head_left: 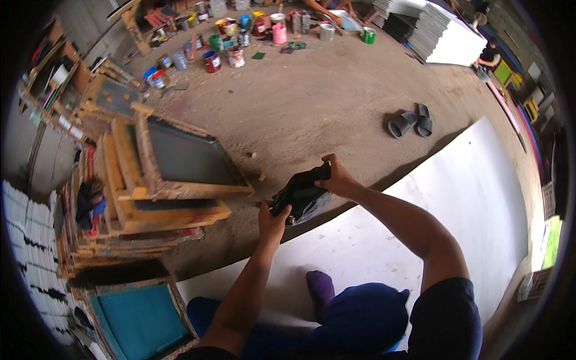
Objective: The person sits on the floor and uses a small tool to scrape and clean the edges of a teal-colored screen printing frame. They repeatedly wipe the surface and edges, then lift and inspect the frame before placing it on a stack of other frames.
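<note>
A crumpled black plastic bag (pixel 301 191) is stretched between my two hands, above the near edge of a large white sheet (pixel 456 192). My left hand (pixel 273 222) is closed on the bag's lower left end, thumb on top. My right hand (pixel 338 178) grips its upper right end, and that arm reaches across from the right. The bag's underside sags and looks greyish and shiny. What lies inside it, if anything, is hidden.
Wooden screen frames (pixel 186 153) are stacked at the left, and a teal screen frame (pixel 142 321) lies at lower left. Black slippers (pixel 403 124) rest on the floor. Paint cans (pixel 212 61), piled white sheets (pixel 450 42) and another person's arm (pixel 324 8) are farther back.
</note>
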Tool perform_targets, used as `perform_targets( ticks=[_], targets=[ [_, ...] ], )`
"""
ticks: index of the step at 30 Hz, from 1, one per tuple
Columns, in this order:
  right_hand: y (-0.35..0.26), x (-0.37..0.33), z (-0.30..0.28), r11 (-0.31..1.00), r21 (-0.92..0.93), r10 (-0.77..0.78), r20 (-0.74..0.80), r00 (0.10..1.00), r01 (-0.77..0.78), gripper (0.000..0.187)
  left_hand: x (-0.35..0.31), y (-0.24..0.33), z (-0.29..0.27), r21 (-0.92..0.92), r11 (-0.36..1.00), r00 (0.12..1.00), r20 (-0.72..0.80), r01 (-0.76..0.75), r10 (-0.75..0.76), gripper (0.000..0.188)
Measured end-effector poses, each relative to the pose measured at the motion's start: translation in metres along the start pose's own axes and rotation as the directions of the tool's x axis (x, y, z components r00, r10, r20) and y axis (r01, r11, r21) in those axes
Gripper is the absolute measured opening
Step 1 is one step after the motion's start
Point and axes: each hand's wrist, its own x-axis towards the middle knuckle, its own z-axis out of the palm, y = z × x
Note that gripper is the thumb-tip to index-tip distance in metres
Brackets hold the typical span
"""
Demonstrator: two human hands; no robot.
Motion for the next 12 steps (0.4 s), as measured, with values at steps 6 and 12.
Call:
perform_targets(
  ticks=[6, 12],
  targets=[
    [0.107, -0.005, -0.041, 0.986, 0.153, -0.035, -0.151, 0.988, 0.058, 0.072, 0.042, -0.034, 0.084, 0.292, 0.956, 0.993, 0.109, 0.018, -0.052, 0.031],
    [0.144, 0.004, -0.044, 0.970, 0.243, 0.051, -0.137, 0.989, -0.016, 0.087, 0.065, -0.073, 0.115, 0.348, 0.938, 0.986, 0.159, 0.000, -0.059, 0.027]
  ],
)
